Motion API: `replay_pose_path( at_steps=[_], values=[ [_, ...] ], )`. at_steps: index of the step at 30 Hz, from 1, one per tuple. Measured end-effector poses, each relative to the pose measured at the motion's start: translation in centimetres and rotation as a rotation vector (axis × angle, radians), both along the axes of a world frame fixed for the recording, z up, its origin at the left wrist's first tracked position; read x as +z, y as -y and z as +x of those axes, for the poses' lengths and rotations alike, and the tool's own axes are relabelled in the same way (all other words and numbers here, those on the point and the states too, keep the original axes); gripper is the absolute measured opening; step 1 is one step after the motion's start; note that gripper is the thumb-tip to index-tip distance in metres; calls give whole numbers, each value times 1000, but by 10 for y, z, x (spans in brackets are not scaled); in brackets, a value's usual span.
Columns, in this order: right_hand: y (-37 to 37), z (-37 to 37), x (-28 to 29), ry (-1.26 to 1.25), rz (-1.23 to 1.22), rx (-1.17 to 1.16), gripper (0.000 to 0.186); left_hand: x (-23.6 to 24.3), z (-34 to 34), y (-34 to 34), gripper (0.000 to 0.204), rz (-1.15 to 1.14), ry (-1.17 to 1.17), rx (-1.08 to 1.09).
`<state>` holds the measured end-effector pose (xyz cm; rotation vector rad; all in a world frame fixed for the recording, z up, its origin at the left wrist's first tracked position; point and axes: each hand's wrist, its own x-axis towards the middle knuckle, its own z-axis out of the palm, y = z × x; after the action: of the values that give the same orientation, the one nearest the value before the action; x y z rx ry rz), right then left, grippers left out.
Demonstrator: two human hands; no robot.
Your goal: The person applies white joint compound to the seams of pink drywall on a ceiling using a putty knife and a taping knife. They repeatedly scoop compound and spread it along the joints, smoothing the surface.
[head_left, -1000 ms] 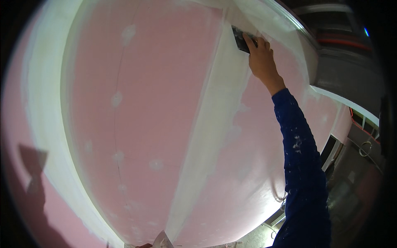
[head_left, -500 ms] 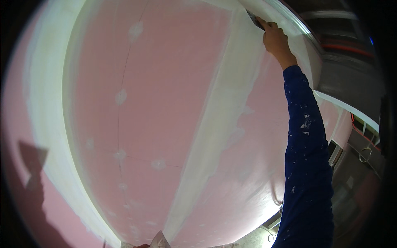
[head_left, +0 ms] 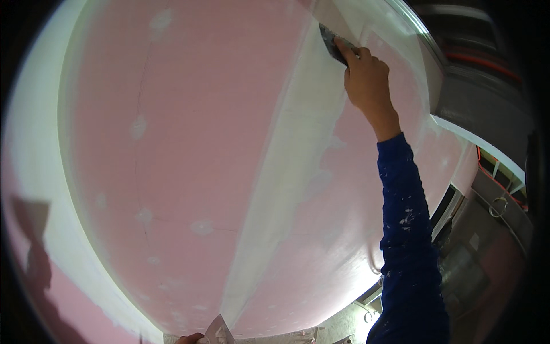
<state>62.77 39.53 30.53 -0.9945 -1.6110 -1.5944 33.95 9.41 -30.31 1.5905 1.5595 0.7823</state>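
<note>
My right hand (head_left: 369,80) is raised at the upper right, its fingers closed round a putty knife (head_left: 332,43). The dark, wide blade lies at the upper part of a long off-white strip of joint compound (head_left: 286,137) on pink plasterboard (head_left: 212,120). A blue sleeve spotted with white covers that arm. At the bottom edge, only a little of my left hand (head_left: 191,339) shows, beside a pale pointed blade (head_left: 217,332) with what looks like compound on it. The grip of that hand is mostly cut off by the frame.
Another white band of compound (head_left: 66,172) curves down the left side. Small filled spots (head_left: 137,126) dot the board. A shadow (head_left: 37,241) falls at the lower left. Bright metal trim (head_left: 418,28) borders the upper right; dark openings and a cable loop (head_left: 498,207) lie beyond my arm.
My right hand and the putty knife have moved left and down from the upper corner onto the strip. The view has shifted slightly, and more of my left hand shows.
</note>
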Motion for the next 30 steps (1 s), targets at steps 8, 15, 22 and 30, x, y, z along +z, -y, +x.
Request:
replay_pose_path(
  at_steps=[8,15,22,30],
  values=[
    [8,-5,-86,39,-4,101,65,-6,-2,6,51,-10,0,-4],
    [14,8,-158,80,-98,109,68,2,12,14,55,-49,60,15],
    [78,22,-107,-6,-329,282,45,-6,7,36,54,33,25,14],
    [80,15,95,-547,-543,483,37,-12,5,53,55,43,20,63]
  ],
)
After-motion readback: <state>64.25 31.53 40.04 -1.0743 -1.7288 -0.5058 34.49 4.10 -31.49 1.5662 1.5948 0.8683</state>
